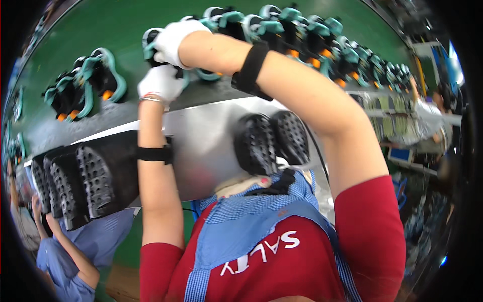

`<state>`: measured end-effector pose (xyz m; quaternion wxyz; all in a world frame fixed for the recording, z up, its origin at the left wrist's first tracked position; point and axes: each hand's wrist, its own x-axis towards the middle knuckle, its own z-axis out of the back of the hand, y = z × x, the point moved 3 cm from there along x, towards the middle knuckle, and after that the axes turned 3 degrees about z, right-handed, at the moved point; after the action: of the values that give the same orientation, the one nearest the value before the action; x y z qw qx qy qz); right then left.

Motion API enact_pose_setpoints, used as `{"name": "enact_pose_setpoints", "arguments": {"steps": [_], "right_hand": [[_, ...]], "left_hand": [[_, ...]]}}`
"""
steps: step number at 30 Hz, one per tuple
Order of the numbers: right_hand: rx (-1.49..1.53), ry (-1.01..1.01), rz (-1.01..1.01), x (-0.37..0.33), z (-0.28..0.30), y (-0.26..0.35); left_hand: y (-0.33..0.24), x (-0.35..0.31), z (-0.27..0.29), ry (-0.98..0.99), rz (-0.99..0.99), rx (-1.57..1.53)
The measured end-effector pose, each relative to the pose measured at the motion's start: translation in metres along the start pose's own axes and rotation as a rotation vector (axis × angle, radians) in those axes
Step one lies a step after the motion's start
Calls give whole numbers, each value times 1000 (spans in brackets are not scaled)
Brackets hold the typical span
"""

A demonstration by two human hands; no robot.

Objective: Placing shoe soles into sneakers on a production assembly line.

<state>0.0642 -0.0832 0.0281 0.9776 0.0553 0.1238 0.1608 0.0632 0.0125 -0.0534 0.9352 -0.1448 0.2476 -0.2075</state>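
My right hand (177,42), in a white glove, reaches across to the far side of the bench with its fingers curled over a teal, black and white shoe (151,36). Just below it, my left hand (160,83), also white-gloved, is closed at the near side of the same shoe. Both hands and the right wrist cover most of this shoe, so its middle and the exact grip are hidden. To the left stands another teal and black shoe (105,75) with an orange patch, apart from my hands.
A row of similar shoes (317,35) runs along the green conveyor (176,11). Black pieces with studded undersides (95,176) lie left on the metal bench (201,146); two more black studded pieces (256,143) lie right. A person in blue (75,261) sits at lower left.
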Motion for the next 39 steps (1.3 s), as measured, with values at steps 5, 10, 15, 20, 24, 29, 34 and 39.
{"name": "enact_pose_setpoints", "arguments": {"steps": [5, 10, 15, 20, 24, 29, 34, 39], "right_hand": [[84, -171, -113, -156, 75, -51], [84, -424, -312, -335, 38, -113], [111, -388, -469, -411, -40, -97], [4, -458, -587, -407, -74, -103], [-79, -749, -535, -408, -77, -123], [-45, -803, -618, -402, -104, -123], [21, -894, -665, -406, -117, -126], [34, -941, -668, -405, -117, -126]], "left_hand": [[-2, -9, 20, 0, 59, -5], [57, 10, 21, -113, 157, -100], [90, 10, 44, -377, 242, 290], [-10, -32, 56, -611, 262, 331], [-147, -57, 20, -137, -431, -460], [-265, -61, -66, 709, -343, -616], [-309, -51, -127, 942, -147, -678], [-307, -48, -154, 993, -84, -866]]}}
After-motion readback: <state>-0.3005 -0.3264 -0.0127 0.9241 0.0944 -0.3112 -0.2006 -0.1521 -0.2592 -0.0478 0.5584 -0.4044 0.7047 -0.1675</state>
